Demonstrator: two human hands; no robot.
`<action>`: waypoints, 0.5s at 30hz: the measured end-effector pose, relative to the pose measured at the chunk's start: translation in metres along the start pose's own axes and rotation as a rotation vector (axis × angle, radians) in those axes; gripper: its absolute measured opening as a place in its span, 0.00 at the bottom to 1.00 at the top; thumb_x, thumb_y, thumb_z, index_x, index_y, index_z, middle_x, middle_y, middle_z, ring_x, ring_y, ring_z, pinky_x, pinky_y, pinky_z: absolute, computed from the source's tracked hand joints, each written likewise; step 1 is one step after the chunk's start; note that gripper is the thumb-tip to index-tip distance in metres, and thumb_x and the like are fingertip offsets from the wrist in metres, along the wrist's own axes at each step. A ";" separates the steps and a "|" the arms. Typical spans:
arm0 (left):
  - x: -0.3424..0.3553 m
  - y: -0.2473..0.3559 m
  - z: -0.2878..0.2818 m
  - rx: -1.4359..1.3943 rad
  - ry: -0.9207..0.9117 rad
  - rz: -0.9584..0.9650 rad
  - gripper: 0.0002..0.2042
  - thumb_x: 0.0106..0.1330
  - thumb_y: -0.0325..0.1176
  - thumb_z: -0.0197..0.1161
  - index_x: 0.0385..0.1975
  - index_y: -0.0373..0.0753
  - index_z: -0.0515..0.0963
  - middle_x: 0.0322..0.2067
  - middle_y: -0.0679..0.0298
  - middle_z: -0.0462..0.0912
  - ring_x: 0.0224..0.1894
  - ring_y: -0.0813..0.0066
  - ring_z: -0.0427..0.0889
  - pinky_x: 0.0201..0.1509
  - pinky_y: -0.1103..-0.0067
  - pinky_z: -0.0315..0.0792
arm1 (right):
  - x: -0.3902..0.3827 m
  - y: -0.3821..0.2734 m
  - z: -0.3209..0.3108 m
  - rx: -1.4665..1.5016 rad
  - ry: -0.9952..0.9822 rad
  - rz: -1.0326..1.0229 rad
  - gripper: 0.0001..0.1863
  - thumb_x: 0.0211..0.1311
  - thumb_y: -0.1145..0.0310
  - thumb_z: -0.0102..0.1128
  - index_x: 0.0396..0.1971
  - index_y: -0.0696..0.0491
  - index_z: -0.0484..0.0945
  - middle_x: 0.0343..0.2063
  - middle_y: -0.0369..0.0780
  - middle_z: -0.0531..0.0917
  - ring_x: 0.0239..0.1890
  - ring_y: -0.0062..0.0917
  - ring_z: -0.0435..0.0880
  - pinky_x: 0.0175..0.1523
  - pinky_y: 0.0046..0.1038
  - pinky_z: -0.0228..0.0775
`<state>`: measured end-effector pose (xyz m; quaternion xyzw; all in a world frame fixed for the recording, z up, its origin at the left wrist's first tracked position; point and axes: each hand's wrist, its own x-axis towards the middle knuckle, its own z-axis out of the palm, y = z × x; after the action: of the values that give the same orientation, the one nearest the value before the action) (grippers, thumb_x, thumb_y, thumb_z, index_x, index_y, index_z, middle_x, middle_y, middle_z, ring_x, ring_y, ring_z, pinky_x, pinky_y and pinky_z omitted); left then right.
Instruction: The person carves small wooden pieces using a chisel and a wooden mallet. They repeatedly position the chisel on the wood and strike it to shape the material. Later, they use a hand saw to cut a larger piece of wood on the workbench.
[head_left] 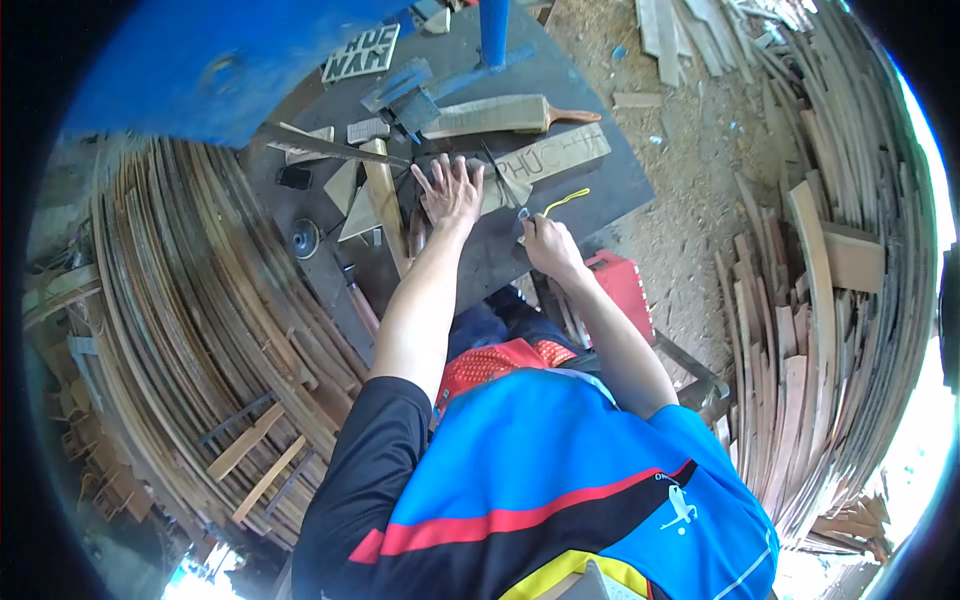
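Observation:
My left hand lies flat with fingers spread on a long wooden plank that has letters cut into it, on a dark worktable. My right hand is closed around a thin yellow-handled tool, its tip close to the plank's near edge. Between both hands a thin dark blade stands over the wood.
A second plank with a turned handle, a blue machine body and post, cut wooden letters, a wooden strip and small blocks lie on the table. Curved wood slats are stacked left and right. A red box sits by my knee.

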<state>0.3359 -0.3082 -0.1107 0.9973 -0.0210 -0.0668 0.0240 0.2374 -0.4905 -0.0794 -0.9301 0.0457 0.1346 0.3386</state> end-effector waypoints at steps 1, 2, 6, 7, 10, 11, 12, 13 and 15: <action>-0.001 -0.002 0.000 0.016 0.006 0.011 0.30 0.78 0.57 0.33 0.65 0.40 0.66 0.69 0.53 0.64 0.74 0.57 0.56 0.76 0.42 0.28 | -0.002 -0.007 -0.007 0.020 -0.006 -0.008 0.21 0.74 0.56 0.46 0.38 0.61 0.76 0.28 0.62 0.82 0.36 0.59 0.83 0.46 0.56 0.74; -0.005 -0.004 0.001 0.033 0.011 0.021 0.30 0.78 0.57 0.33 0.65 0.41 0.66 0.69 0.53 0.63 0.74 0.57 0.55 0.76 0.42 0.27 | -0.010 -0.013 -0.013 0.021 0.008 -0.021 0.21 0.74 0.57 0.45 0.37 0.61 0.77 0.28 0.61 0.82 0.35 0.60 0.82 0.44 0.56 0.74; 0.001 0.001 -0.014 -0.016 -0.093 -0.084 0.31 0.78 0.57 0.33 0.68 0.39 0.64 0.72 0.52 0.60 0.76 0.57 0.53 0.77 0.43 0.25 | -0.015 -0.048 -0.047 -0.091 0.146 0.067 0.16 0.74 0.59 0.44 0.37 0.59 0.71 0.27 0.61 0.82 0.33 0.61 0.82 0.41 0.58 0.73; -0.010 0.000 -0.009 -0.022 -0.042 -0.108 0.33 0.77 0.57 0.33 0.70 0.36 0.61 0.74 0.51 0.56 0.77 0.57 0.51 0.77 0.45 0.26 | -0.018 -0.042 -0.048 -0.076 0.179 0.056 0.17 0.74 0.60 0.44 0.38 0.60 0.72 0.29 0.61 0.82 0.35 0.60 0.82 0.43 0.56 0.73; -0.029 -0.003 -0.010 -0.179 0.443 -0.025 0.32 0.76 0.55 0.43 0.67 0.34 0.65 0.70 0.48 0.65 0.74 0.54 0.58 0.78 0.51 0.39 | -0.010 -0.022 -0.071 0.128 0.143 0.030 0.22 0.74 0.55 0.49 0.33 0.60 0.78 0.24 0.53 0.83 0.27 0.46 0.84 0.35 0.44 0.73; -0.039 -0.006 -0.012 -0.389 0.305 -0.015 0.30 0.75 0.54 0.45 0.65 0.33 0.68 0.65 0.48 0.70 0.71 0.53 0.64 0.76 0.53 0.46 | -0.021 -0.018 -0.080 0.284 0.049 0.025 0.21 0.75 0.53 0.48 0.31 0.57 0.76 0.20 0.42 0.76 0.21 0.32 0.75 0.27 0.35 0.65; -0.053 -0.004 -0.032 -0.584 0.146 0.008 0.29 0.75 0.53 0.48 0.62 0.33 0.70 0.61 0.49 0.75 0.67 0.52 0.69 0.74 0.55 0.53 | -0.036 -0.015 -0.089 0.447 -0.039 0.050 0.21 0.76 0.51 0.48 0.30 0.53 0.74 0.16 0.32 0.70 0.15 0.18 0.67 0.20 0.26 0.56; -0.071 -0.009 -0.042 -0.772 -0.014 0.004 0.27 0.74 0.52 0.51 0.60 0.33 0.73 0.57 0.49 0.80 0.64 0.51 0.74 0.72 0.57 0.60 | -0.057 -0.033 -0.100 0.696 -0.208 0.240 0.21 0.77 0.50 0.47 0.29 0.50 0.72 0.15 0.26 0.65 0.14 0.11 0.60 0.18 0.22 0.49; -0.102 -0.013 -0.049 -1.224 -0.057 0.014 0.19 0.74 0.42 0.56 0.50 0.31 0.79 0.46 0.55 0.87 0.51 0.59 0.84 0.59 0.68 0.74 | -0.103 -0.050 -0.116 0.851 -0.356 0.281 0.18 0.78 0.51 0.45 0.29 0.47 0.70 0.16 0.23 0.59 0.15 0.10 0.54 0.19 0.20 0.42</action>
<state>0.2420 -0.2884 -0.0495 0.8000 0.0140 -0.0931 0.5925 0.1727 -0.5273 0.0653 -0.6563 0.1632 0.3056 0.6702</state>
